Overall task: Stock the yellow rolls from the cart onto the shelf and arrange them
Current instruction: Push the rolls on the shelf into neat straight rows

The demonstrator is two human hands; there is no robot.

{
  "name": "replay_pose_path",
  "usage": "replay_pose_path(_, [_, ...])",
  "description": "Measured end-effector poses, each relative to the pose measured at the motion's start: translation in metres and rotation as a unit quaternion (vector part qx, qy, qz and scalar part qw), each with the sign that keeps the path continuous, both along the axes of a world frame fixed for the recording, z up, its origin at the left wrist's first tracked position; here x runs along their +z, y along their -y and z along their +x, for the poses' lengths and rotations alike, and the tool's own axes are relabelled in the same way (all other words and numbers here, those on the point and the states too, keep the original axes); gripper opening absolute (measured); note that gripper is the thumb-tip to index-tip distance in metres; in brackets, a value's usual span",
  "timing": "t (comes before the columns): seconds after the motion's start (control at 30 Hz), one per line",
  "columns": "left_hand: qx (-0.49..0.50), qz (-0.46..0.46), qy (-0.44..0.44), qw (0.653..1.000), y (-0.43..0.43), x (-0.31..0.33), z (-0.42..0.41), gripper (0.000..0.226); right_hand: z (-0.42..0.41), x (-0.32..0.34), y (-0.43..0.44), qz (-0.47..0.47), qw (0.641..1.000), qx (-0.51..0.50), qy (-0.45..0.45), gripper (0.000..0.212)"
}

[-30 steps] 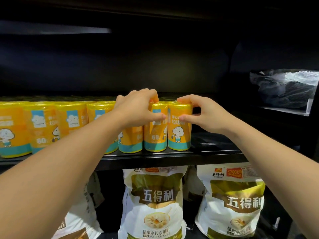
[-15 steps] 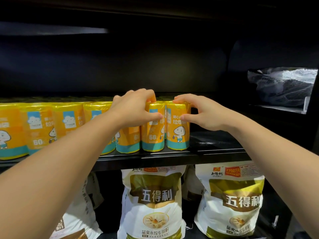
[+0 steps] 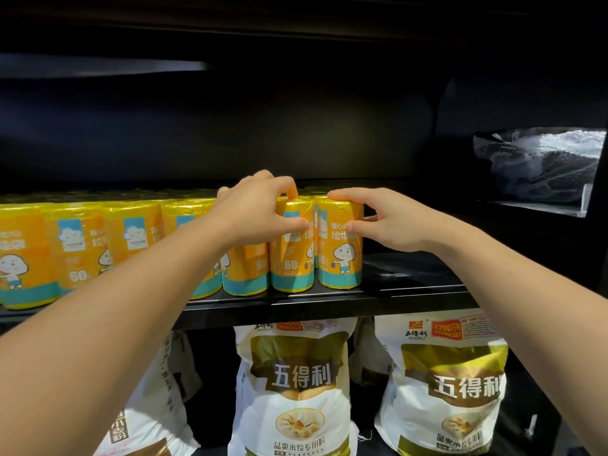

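yellow rolls [image 3: 340, 245] line black shelf [image 3: 329, 296].

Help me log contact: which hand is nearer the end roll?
Right. The right hand grips the end roll; the left hand holds the roll beside it.

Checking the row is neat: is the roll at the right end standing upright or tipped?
Upright. The end roll stands on its base on the shelf, with the right hand on it.

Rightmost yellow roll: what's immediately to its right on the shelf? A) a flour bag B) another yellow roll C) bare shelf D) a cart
C: the rightmost yellow roll, under the right hand, ends the row; beyond it is only dark bare shelf.
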State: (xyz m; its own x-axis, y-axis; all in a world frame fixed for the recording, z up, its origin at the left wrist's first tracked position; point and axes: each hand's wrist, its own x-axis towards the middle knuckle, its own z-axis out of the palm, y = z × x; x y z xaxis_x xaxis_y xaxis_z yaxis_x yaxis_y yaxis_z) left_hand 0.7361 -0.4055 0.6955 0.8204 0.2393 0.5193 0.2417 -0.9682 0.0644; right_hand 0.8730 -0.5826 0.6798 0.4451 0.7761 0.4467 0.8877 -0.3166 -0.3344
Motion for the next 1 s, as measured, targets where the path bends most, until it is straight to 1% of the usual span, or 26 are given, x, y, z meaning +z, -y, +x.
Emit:
replay_pose_path(0.23, [-0.013,-0.017,0.0,1.0,-0.002,0.001,-0.002,0.054,0.002,-0.004,-0.002,0.009,1.0,-0.006,0.008,0.056])
replay_pose_path(0.57, [-0.046,-0.077,-0.009,0.996,-0.008,0.003,-0.003,0.048,0.006,-0.007,-0.002,0.021,1.0,0.002,0.003,0.056])
replay_pose_path(0.8, [-0.04,-0.066,-0.016,0.997,-0.007,0.004,-0.002,0.051,0.008,-0.008,-0.003,0.02,1.0,0.008,0.003,0.055])
replay_pose_path(0.93, [-0.035,-0.044,0.002,0.998,-0.007,0.001,-0.002,0.051,0.009,-0.008,-0.002,0.021,1.0,0.009,0.003,0.055])
replay_pose_path(1.0, [-0.029,-0.033,0.011,0.999,-0.007,-0.001,-0.001,0.056,0.01,-0.009,-0.002,0.023,1.0,0.012,0.001,0.055])
